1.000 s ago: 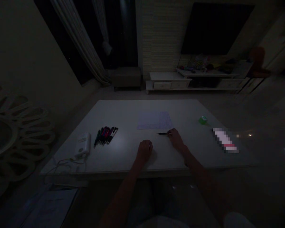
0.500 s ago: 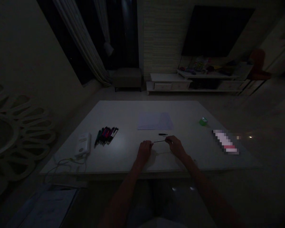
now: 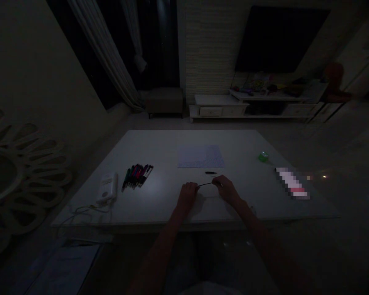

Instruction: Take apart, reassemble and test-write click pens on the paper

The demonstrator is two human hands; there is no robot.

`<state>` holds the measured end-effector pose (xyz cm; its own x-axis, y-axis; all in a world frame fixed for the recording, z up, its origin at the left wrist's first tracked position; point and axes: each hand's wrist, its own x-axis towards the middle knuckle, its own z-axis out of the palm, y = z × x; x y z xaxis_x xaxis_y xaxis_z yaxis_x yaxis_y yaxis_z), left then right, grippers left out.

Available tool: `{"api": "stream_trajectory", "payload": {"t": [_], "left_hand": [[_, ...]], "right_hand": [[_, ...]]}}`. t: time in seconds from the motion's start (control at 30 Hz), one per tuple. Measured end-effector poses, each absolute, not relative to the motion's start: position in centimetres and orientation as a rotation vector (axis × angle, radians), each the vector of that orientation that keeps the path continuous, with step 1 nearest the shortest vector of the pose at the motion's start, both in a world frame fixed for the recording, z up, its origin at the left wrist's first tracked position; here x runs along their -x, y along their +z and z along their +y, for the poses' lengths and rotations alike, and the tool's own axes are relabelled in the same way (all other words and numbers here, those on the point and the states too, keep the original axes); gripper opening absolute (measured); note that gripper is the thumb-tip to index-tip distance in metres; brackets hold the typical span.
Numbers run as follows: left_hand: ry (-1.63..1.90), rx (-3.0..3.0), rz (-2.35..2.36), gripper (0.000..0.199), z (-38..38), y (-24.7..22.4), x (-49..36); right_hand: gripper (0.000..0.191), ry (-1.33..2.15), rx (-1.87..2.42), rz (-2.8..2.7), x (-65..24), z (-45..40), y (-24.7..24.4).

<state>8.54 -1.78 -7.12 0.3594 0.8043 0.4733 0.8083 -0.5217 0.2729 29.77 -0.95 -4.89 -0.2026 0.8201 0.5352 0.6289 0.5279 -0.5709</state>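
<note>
Between my two hands stretches a thin dark rod [image 3: 205, 184], which looks like a pen refill. My left hand [image 3: 188, 195] pinches its left end, and the fingers of my right hand [image 3: 225, 188] are closed on its right end. Both hands are just over the white table, near its front edge. A short black pen part [image 3: 210, 173] lies beyond the rod, touched by neither hand. Behind that is a sheet of paper [image 3: 199, 157] covered in faint marks. Dim light hides the fingertips' exact grip.
Several pens [image 3: 137, 176] lie bunched at the left, beside a white box-shaped device [image 3: 107, 187] with cables. On the right are a small green container [image 3: 263, 156] and a phone-like object [image 3: 292, 183] with a blurred screen. The white table [image 3: 160, 141] has its front edge near me.
My right hand has shifted slightly left, closer to my left hand. Less of the rod shows between them, and it slopes a little more. The other things on the table stay put.
</note>
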Motion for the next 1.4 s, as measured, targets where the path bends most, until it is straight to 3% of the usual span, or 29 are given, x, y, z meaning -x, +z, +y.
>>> {"api": "stream_trajectory", "payload": {"t": [0.47, 0.57, 0.87, 1.0, 1.23, 1.4], "left_hand": [[-0.668, 2.637, -1.445, 0.019, -1.8, -7.2, -8.6], [-0.572, 2.664, -1.47, 0.016, -1.9, -6.8, -8.4], [-0.574, 2.621, -1.586, 0.016, -1.8, -6.7, -8.6], [-0.523, 2.608, -1.603, 0.016, -1.9, -6.5, -8.6], [-0.501, 2.613, -1.595, 0.015, -1.8, -6.4, -8.6], [-0.502, 2.632, -1.592, 0.013, -1.8, -6.4, -8.6]], "right_hand": [[0.02, 0.527, 1.14, -1.803, -27.0, -1.7, -4.3], [0.029, 0.635, 1.202, -1.766, -27.4, -1.5, -4.8], [0.022, 0.43, 1.526, -1.653, -31.6, 2.5, -8.1], [0.015, 0.457, 1.532, -1.713, -30.9, 3.0, -7.4], [0.022, 0.785, 1.374, -1.598, -29.4, 0.8, -5.9], [0.024, 0.779, 1.287, -1.622, -28.4, -0.4, -4.3]]}}
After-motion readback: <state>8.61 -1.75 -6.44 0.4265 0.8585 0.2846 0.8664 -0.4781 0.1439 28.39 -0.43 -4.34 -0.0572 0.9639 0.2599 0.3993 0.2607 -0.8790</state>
